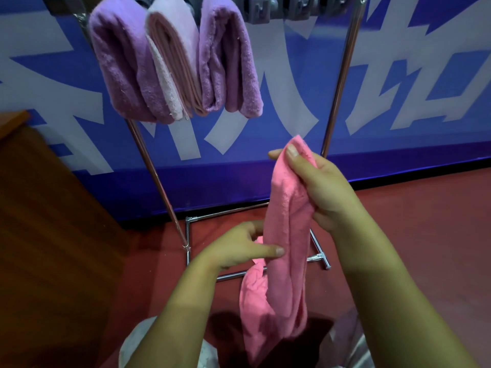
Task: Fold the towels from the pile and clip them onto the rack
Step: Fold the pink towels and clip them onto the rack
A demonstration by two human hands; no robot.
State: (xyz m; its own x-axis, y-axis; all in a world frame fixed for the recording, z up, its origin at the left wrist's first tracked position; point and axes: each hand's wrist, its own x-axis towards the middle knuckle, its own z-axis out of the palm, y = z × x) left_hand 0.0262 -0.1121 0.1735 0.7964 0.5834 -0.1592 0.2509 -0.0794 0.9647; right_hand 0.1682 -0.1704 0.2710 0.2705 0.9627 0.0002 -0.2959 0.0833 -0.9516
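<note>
Pink towel (285, 243), fluffy, folded long and hanging, pinched at its top by right hand (322, 189); lower down, gripped by left hand (239, 248), thumb across.

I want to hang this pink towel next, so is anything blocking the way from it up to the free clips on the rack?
Nothing visible does. The pink towel, held by the right hand and left hand, hangs below the grey clips; between them is only open air. The three hung towels sit left of those clips.
</note>
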